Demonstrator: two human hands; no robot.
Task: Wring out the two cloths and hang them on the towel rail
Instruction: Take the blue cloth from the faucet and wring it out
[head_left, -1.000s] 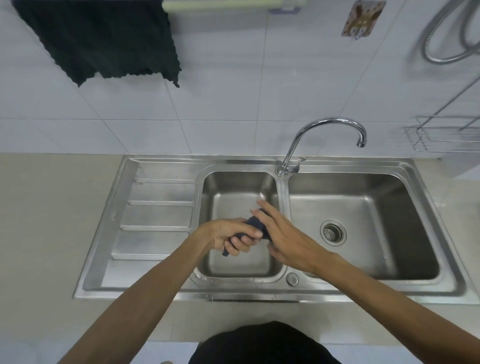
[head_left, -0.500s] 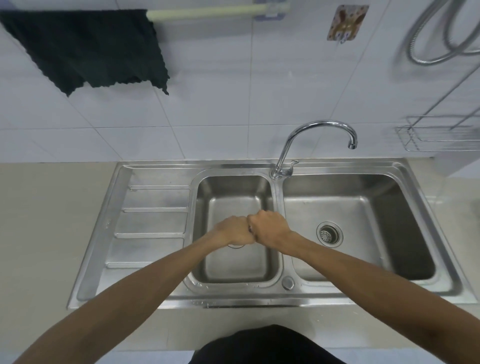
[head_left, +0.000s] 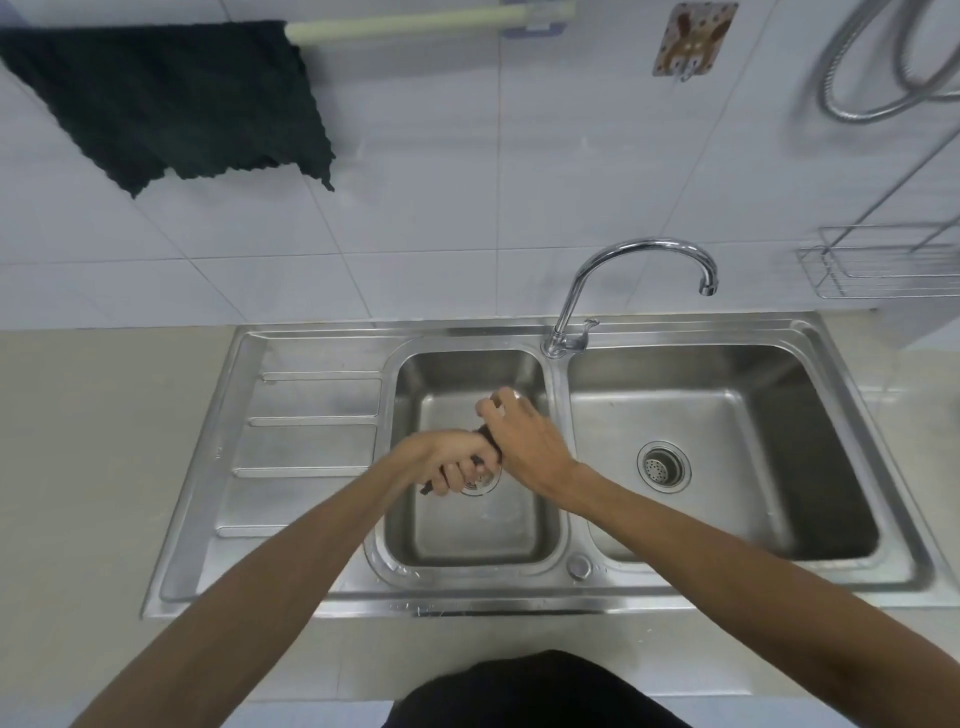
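Note:
Over the small left basin (head_left: 415, 530) of the steel sink, my left hand (head_left: 447, 460) and my right hand (head_left: 522, 441) both grip a small dark cloth (head_left: 491, 451), rolled tight between them. Only slivers of it show between the fingers and below my left fist. My right hand is turned over the cloth's far end. A second dark green cloth (head_left: 171, 98) hangs spread over the pale towel rail (head_left: 415, 23) at the top left of the wall.
A chrome tap (head_left: 613, 275) arches over the divider toward the large right basin (head_left: 727, 530). A ribbed draining board (head_left: 306, 441) lies left of the basins. A wire rack (head_left: 878, 270) and a shower hose (head_left: 857, 78) hang at the right wall.
My fists were pressed knuckle to knuckle; now my right hand has rotated over the cloth's far end and my left has turned under, twisting the cloth. The view has tilted up slightly.

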